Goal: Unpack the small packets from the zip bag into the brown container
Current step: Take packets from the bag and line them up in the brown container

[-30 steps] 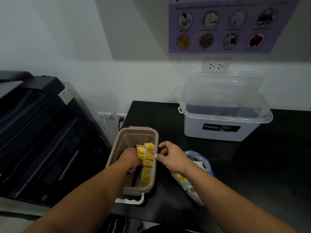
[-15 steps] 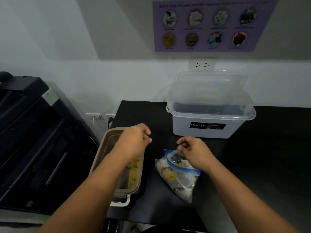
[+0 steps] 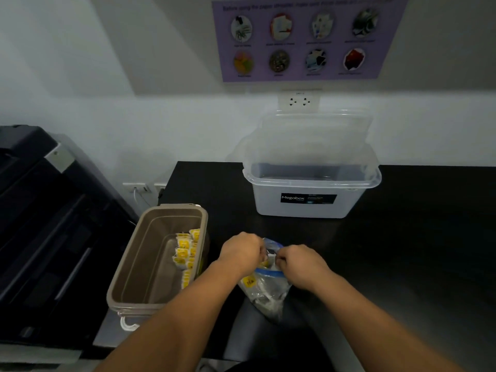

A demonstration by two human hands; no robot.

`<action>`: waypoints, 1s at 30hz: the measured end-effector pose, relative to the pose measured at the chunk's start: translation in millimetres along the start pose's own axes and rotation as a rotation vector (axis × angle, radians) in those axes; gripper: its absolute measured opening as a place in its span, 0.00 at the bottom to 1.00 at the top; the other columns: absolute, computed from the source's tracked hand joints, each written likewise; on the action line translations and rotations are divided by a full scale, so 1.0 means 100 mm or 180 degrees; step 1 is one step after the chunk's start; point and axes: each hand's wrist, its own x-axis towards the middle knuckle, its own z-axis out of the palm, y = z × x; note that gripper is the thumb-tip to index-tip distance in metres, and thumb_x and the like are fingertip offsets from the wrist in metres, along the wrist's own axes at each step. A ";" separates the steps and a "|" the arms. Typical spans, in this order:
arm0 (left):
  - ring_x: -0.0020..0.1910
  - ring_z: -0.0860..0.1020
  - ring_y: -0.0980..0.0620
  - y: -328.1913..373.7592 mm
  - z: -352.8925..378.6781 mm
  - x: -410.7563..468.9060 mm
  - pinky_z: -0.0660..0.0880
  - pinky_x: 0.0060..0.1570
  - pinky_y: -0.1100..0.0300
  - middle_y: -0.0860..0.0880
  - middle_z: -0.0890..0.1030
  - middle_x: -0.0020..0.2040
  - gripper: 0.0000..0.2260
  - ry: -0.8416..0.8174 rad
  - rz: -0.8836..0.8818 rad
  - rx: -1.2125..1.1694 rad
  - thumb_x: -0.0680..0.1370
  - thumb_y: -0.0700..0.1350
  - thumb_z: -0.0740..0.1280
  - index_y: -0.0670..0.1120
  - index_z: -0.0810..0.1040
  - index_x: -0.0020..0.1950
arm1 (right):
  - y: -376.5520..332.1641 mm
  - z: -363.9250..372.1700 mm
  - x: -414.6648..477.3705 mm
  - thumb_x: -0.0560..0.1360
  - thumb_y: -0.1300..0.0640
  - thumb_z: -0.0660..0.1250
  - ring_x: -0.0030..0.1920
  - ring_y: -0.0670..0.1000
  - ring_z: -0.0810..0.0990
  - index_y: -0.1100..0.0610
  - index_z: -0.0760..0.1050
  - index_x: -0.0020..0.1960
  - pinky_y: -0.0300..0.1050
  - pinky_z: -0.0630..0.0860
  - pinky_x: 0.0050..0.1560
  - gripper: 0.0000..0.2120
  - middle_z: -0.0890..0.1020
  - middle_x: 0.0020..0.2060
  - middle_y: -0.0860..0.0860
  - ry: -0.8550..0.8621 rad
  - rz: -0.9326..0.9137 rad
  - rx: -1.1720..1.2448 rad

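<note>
Lower centre: the zip bag point(image 3: 268, 291) is gripped at its mouth by left hand point(image 3: 241, 251) and right hand point(image 3: 298, 260), nearly touching. Its packets point(image 3: 250, 281) could be spilled short of the brown container point(image 3: 134, 264), lower left, if yanked.

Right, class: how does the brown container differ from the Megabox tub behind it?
The brown container is opaque tan; the Megabox tub is translucent. The container holds yellow packets; no packets show in the tub. The tub bears a black label; the container shows none. Both are open-topped and rectangular.
</note>
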 end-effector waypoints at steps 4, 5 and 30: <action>0.49 0.81 0.52 0.02 0.04 0.00 0.80 0.55 0.51 0.51 0.83 0.50 0.14 -0.0405 -0.0164 -0.0153 0.76 0.59 0.72 0.52 0.83 0.54 | 0.01 0.02 0.07 0.81 0.51 0.64 0.46 0.49 0.81 0.48 0.79 0.60 0.49 0.81 0.52 0.10 0.80 0.49 0.50 -0.0084 0.0240 0.0040; 0.49 0.81 0.52 0.02 0.07 0.00 0.80 0.55 0.51 0.51 0.83 0.50 0.16 -0.0442 -0.0170 -0.0222 0.75 0.61 0.72 0.52 0.83 0.55 | 0.02 0.03 0.07 0.81 0.53 0.66 0.48 0.50 0.81 0.47 0.78 0.63 0.50 0.81 0.54 0.12 0.80 0.51 0.50 -0.0171 0.0265 0.0009; 0.42 0.79 0.51 0.17 0.49 -0.13 0.74 0.40 0.56 0.49 0.82 0.47 0.11 0.0687 0.0115 0.0096 0.80 0.53 0.63 0.50 0.79 0.57 | 0.35 0.27 0.22 0.79 0.50 0.68 0.48 0.50 0.81 0.44 0.80 0.58 0.52 0.81 0.55 0.09 0.82 0.49 0.48 -0.0280 0.0001 0.0004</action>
